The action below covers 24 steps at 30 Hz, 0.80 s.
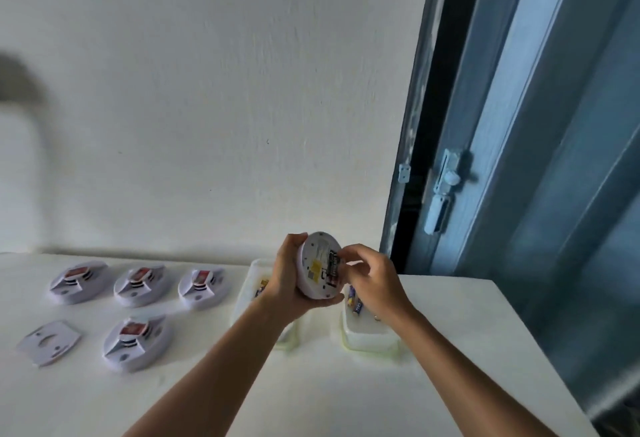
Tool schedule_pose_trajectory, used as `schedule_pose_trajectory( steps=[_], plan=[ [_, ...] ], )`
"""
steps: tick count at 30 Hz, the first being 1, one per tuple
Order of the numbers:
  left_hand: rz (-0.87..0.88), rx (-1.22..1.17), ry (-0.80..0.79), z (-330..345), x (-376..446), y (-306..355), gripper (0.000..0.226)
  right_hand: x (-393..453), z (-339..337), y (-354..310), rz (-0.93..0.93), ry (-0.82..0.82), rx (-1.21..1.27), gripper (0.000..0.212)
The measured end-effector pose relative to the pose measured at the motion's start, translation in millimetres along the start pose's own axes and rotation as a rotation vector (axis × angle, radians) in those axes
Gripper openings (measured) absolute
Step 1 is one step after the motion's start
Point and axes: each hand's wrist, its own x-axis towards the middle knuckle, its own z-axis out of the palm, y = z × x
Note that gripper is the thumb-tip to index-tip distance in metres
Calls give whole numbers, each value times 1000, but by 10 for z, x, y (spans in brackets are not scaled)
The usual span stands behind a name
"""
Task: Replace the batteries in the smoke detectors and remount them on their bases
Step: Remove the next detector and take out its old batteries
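no readable text, yellow label on the held smoke detector (320,265) too blurred to read

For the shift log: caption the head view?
Left hand holds detector; right hand works at its battery bay.

Behind the grip rises a plain white plaster wall (214,97); right of it, a blue-grey metal-framed door (540,146) with a pale latch (446,177).
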Motion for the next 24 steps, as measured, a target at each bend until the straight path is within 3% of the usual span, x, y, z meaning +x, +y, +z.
schedule_pose_trajectory(
  steps=[11, 15, 20, 24],
  plan=[
    [-16, 116, 8, 250, 15, -136, 51, 85, -365, 88, 141, -191, 71, 13],
    [-10, 71, 58, 224, 38, -168, 50, 41, -270, 85, 132, -62, 85, 17],
    [11, 62, 65, 254, 47, -218, 51, -41, -129, 67, -17, 184, -59, 18],
    [-5, 21, 36, 230, 30, -215, 52, -34, -156, 135, 158, 193, 200, 16]
  ],
)
